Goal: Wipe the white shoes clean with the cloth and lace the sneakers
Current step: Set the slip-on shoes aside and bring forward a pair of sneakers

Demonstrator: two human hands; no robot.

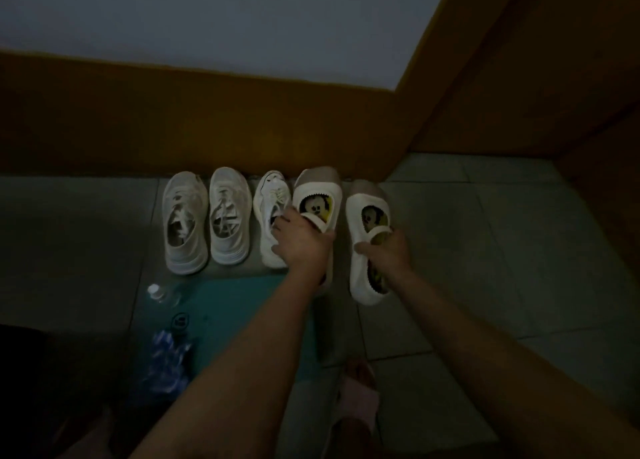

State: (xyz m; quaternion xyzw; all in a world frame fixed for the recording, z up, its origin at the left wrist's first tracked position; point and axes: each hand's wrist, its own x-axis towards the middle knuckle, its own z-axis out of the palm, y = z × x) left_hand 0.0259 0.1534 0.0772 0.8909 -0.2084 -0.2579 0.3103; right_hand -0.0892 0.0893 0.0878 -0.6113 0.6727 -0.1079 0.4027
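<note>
Your left hand (303,247) curls round the strap of a smooth white slip-on shoe (317,190) with a cartoon insole. Your right hand (386,251) grips the second slip-on (358,278) just beside it. They end a row along the tiled floor's (485,251) brown skirting (173,129), right of three knit, laced sneakers (230,216). A flat teal cloth (235,306) lies nearer you.
</note>
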